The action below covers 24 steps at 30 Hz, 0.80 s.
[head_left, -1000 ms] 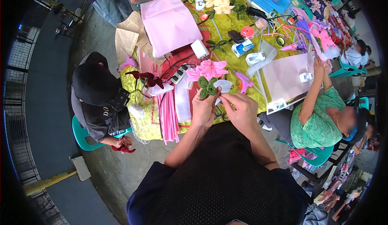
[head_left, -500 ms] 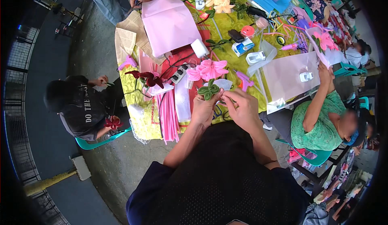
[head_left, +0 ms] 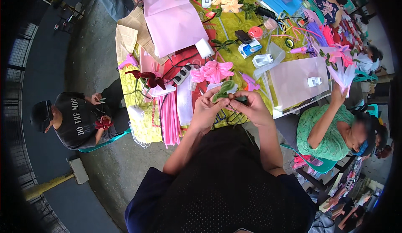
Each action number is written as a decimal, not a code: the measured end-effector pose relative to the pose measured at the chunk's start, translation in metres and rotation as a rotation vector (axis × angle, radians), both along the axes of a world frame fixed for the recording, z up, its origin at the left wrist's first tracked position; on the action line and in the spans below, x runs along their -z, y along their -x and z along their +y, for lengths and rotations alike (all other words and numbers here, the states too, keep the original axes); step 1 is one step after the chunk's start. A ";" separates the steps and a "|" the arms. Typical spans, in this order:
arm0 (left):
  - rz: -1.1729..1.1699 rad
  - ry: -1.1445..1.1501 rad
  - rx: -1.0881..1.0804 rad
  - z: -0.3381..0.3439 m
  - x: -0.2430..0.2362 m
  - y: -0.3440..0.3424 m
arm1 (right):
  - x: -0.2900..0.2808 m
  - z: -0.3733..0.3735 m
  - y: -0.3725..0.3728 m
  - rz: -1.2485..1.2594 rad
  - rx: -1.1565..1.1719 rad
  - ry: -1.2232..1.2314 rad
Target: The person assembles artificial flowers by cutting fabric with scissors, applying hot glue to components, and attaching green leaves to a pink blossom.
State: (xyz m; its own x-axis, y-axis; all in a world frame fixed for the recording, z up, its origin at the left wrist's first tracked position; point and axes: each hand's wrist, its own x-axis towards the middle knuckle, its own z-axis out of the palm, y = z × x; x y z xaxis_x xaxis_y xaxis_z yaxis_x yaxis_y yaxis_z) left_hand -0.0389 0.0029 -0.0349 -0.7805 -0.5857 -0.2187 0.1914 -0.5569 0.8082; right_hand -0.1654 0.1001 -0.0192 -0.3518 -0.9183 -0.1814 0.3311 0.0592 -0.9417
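Green fabric leaf (head_left: 222, 91) sits pinched between our two hands, held just above the near edge of the bench (head_left: 234, 24). Our left hand (head_left: 208, 109) grasps its lower end with the fingers (head_left: 214, 94) curled around it; our right hand (head_left: 250, 106) is clenched on the dark stem end beside it, thumb and forefinger pressed together. We judge the leaf light, soft and easily creased, with a thin wire inside that bends rather than springs, so the base near the stem is the place to hold, not the flat blade. Just beyond the knuckles lies a pink fabric flower (head_left: 212, 71), then a bundle of pink stems (head_left: 169, 116) hanging over the bench edge and a large pink paper sheet (head_left: 173, 19).
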 end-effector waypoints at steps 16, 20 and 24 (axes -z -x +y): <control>-0.024 0.024 -0.233 0.018 -0.003 0.018 | -0.001 0.002 -0.016 0.938 0.323 0.132; 0.066 0.095 -0.145 0.010 -0.014 0.016 | -0.008 0.012 -0.009 0.296 0.177 0.034; 0.126 0.148 -0.041 0.003 -0.019 0.014 | 0.006 0.018 0.000 0.198 0.084 0.086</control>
State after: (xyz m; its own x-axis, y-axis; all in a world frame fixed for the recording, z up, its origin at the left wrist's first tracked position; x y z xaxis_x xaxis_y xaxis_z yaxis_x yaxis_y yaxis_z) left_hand -0.0532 0.0061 -0.0160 -0.7712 -0.6359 -0.0301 0.3158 -0.4233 0.8492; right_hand -0.1655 0.1178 -0.0249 -0.4487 -0.8934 -0.0231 0.1394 -0.0444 -0.9892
